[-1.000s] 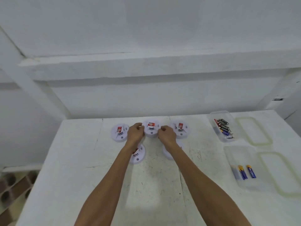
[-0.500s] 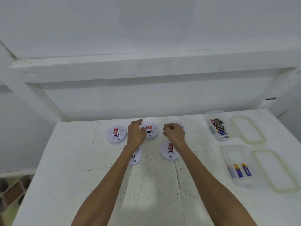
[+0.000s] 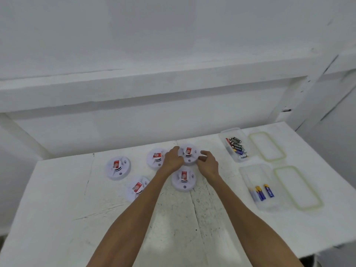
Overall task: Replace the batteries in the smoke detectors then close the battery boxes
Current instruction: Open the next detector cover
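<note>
Several round white smoke detectors with red labels lie on the white table [image 3: 57,199]. Both hands hold the far right detector [image 3: 189,154]: my left hand [image 3: 172,159] grips its left rim with curled fingers, and my right hand [image 3: 209,163] pinches its right rim. Another detector [image 3: 184,180] lies just in front of it, between my forearms. The middle far detector [image 3: 155,157] sits left of my left hand. Two more detectors [image 3: 118,167] [image 3: 136,188] lie further left, the nearer one partly hidden by my left forearm.
At the right a clear box [image 3: 227,132] holds several mixed batteries, and a nearer clear box [image 3: 248,170] holds three blue-and-yellow batteries [image 3: 262,192]. Two green-rimmed lids [image 3: 266,146] [image 3: 297,187] lie beside the boxes. A white wall and ledge rise behind the table.
Both hands left the middle far detector and moved right onto the far right one, the right hand first and then the left. The view also shifted.
</note>
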